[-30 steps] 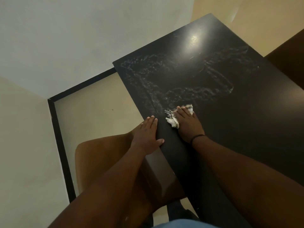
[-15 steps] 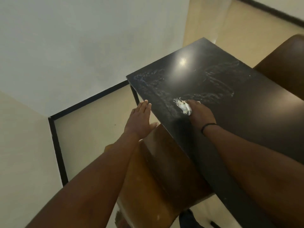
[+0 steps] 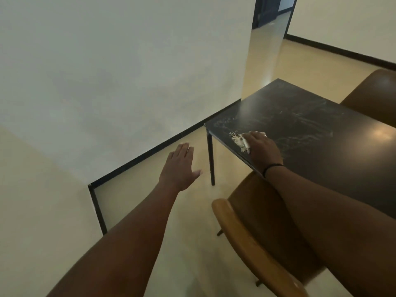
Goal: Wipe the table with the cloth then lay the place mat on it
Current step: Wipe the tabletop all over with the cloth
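The black table [image 3: 334,155] stands at the right, its top streaked with pale wet marks near the left end. My right hand [image 3: 262,150] presses a pale fringed cloth [image 3: 240,141] flat against the top near the table's left front corner; most of the cloth is hidden under the palm. My left hand [image 3: 180,166] hovers in the air over the floor, left of the table, fingers straight and holding nothing. No place mat is in view.
A brown chair [image 3: 252,234] stands tucked under the table's near edge, below my right forearm. A second brown chair [image 3: 372,95] is at the far side. A white wall with black skirting runs on the left; a doorway opens at the back.
The view has pulled back and up. My left hand has lifted off the table edge and the chair and now hangs over the floor. My right hand has slid the cloth toward the table's left end.
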